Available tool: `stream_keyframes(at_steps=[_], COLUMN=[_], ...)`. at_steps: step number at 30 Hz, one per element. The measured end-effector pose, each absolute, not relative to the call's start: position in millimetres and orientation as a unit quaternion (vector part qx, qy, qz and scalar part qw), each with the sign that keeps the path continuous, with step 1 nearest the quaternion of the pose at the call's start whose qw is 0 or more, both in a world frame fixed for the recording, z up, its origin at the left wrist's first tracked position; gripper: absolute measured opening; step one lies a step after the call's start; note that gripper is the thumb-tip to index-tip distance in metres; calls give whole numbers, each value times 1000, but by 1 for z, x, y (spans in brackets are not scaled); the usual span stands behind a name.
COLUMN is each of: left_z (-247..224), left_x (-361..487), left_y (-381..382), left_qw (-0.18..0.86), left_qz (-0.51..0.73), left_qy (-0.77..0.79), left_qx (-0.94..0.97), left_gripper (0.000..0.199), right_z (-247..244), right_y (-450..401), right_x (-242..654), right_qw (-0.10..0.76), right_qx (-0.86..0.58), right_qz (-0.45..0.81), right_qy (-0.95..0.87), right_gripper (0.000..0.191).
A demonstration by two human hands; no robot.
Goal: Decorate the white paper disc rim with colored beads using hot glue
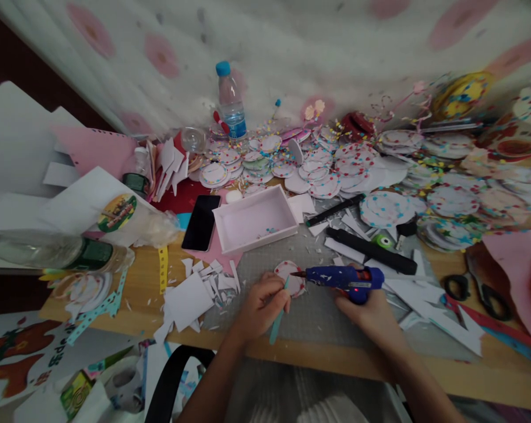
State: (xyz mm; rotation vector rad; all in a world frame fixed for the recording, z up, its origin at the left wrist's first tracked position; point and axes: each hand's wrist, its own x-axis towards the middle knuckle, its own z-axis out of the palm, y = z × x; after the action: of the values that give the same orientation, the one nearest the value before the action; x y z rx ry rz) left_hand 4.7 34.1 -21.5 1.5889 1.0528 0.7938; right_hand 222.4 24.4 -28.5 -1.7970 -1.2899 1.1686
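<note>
My right hand (368, 311) is wrapped round the handle of a blue hot glue gun (331, 278), its nozzle pointing left. The nozzle tip is over a small white paper disc (297, 276) with red dots along its rim, lying on the grey cutting mat (318, 320). In my left hand (267, 302) a thin teal paper strip (276, 329) is pinched between thumb and fingers. The strip's upper end is at the disc near the nozzle; whether they touch I cannot tell. My left fingers partly cover the disc's left side.
Behind the disc stands an open white box (256, 223), with a black phone (201, 222) to its left. Paper scraps (190, 299) lie at left. A black marker-like tube (371, 249), scissors (479, 288) and stacks of decorated discs (357, 167) spread right and behind. A water bottle (232, 106) stands at the back.
</note>
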Motion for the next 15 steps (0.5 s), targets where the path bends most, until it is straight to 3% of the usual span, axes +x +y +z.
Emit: stream_keyframes(at_steps=[15], left_z=[-19], left_x=[5], left_y=[34], left_qw=[514], left_qz=[331], left_qy=[448], left_qx=[652], left_gripper=[45], right_z=[-38], right_y=[23], right_x=[224], right_qw=[327], right_qx=[-668], right_qz=[449], right_qy=[-495], right_gripper=[14])
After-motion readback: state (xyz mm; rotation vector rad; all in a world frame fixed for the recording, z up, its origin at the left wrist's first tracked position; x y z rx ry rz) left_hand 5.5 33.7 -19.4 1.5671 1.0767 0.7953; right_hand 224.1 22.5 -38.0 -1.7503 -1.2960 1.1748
